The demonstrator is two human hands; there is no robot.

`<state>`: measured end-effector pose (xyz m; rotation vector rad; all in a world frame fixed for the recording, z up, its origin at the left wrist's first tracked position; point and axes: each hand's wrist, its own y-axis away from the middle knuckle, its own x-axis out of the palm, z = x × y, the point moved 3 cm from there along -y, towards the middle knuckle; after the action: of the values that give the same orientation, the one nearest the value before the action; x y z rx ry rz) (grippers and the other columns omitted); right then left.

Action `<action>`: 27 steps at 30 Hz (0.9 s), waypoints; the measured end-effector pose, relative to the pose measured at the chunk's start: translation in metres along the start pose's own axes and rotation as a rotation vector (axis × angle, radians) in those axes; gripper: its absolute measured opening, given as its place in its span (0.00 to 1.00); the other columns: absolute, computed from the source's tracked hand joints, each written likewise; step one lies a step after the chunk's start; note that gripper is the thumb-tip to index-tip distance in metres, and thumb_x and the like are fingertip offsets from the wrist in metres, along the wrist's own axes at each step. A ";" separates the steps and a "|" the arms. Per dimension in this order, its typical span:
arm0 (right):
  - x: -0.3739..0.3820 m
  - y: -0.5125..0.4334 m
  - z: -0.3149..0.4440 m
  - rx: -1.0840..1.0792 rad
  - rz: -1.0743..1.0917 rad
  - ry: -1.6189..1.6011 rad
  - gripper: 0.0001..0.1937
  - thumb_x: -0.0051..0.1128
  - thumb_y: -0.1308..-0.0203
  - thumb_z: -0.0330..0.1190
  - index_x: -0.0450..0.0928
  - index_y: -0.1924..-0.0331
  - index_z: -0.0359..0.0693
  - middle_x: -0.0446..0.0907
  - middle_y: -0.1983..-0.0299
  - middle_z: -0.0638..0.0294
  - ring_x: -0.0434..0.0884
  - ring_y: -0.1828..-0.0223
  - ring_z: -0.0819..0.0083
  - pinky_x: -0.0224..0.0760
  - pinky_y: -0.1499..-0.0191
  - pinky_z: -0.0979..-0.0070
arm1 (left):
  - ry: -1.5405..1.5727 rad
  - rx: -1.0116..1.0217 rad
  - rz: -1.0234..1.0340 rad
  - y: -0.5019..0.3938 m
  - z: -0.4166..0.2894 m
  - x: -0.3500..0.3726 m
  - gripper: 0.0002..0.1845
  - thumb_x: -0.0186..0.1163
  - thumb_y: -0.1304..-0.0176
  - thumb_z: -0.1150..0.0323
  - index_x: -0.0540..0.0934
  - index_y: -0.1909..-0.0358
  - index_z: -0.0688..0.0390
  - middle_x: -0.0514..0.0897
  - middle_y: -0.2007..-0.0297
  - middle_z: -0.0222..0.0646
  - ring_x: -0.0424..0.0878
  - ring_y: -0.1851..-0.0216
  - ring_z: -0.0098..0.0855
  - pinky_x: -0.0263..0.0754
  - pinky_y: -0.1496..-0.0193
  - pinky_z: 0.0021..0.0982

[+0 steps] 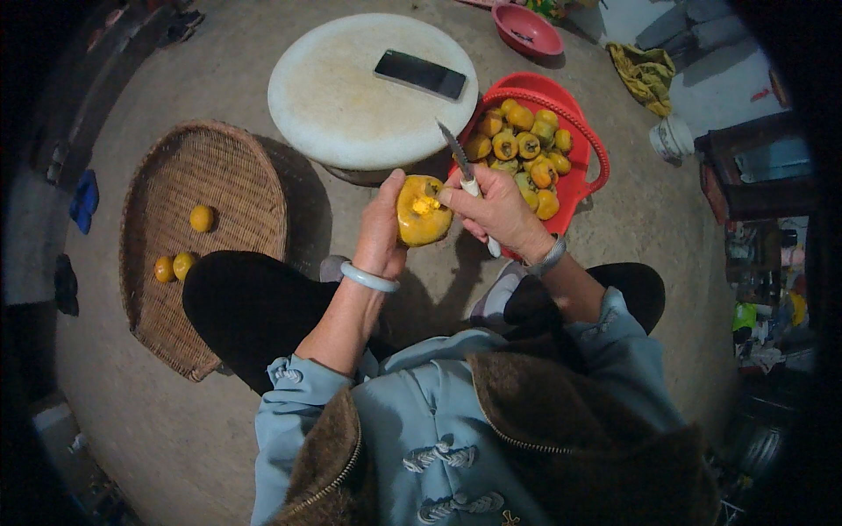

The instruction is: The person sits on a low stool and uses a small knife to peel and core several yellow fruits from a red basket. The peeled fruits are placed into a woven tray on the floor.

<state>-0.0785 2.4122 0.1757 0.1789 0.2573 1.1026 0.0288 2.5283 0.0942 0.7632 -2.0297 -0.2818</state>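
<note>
My left hand [383,227] holds an orange-yellow persimmon [421,227] in front of my lap, its calyx end turned up. Around the stem the skin is cut, and bright flesh shows. A small knife with a white handle [471,187] is gripped in my right hand [496,207], its dark blade pointing up and away from the fruit. The thumb and fingertips of that hand touch the persimmon at its calyx. Just beyond it, a red plastic basket [577,187] is heaped with persimmons [527,144], several with their calyxes on.
A wicker tray [230,164] with three persimmons [202,218] lies at my left. Ahead, a round white-topped stool or table [329,85] carries a smartphone [421,73]. Farther off are a pink basin [528,29], a yellowish cloth [641,75] and a white bucket [672,138].
</note>
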 end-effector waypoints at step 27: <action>-0.056 -0.023 -0.131 0.338 -0.172 0.102 0.10 0.63 0.38 0.36 0.76 0.65 0.38 0.75 0.79 0.65 0.69 0.89 0.78 0.60 0.88 0.76 | -0.069 0.329 -0.761 0.057 -0.147 -0.281 0.23 0.61 0.29 0.56 0.77 0.41 0.62 0.82 0.46 0.43 0.81 0.44 0.41 0.76 0.39 0.47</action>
<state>-0.1213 2.3540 0.0509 0.3948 0.5408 0.8926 0.2356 2.7600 0.0094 1.7448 -1.7860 -0.4066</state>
